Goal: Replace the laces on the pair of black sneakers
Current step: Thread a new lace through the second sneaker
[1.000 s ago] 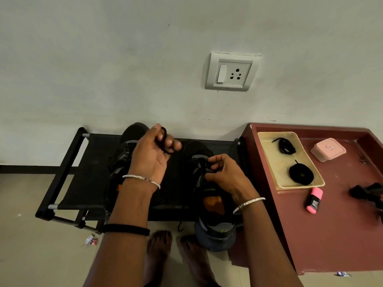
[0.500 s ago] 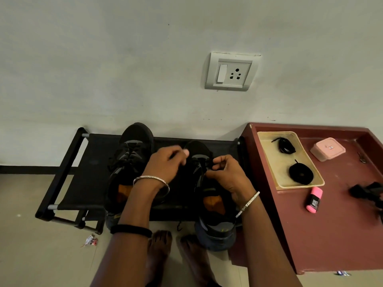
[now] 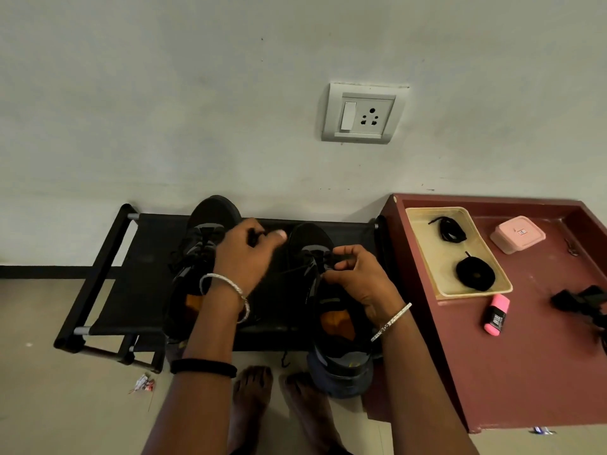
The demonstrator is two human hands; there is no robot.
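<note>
Black on black: a left sneaker point(image 3: 215, 211) and a right sneaker point(image 3: 310, 236) stand side by side on a low rack point(image 3: 144, 257) against the wall, toes to the wall. The right sneaker's heel juts past the rack's near edge.

The left hand point(image 3: 244, 254) is between the two sneakers, its fingers curled round a dark strand that looks like the end of a lace point(image 3: 292, 270). That lace runs across from this hand to the right sneaker's eyelets. The right hand point(image 3: 358, 274) lies over the right sneaker's opening, thumb and forefinger pinching the lace at the eyelets. The left sneaker's lacing looks loose, but it is too dark to say more.

Right of the rack is a maroon tabletop point(image 3: 525, 372) with a beige tray point(image 3: 423, 254) on it. The tray holds a round black coil point(image 3: 474, 274) and, farther back, a smaller bundle point(image 3: 450, 229). A pink box point(image 3: 517, 233) sits beside the tray and a pink highlighter point(image 3: 496, 315) just in front of it. A white socket point(image 3: 363, 113) is on the wall above.
</note>
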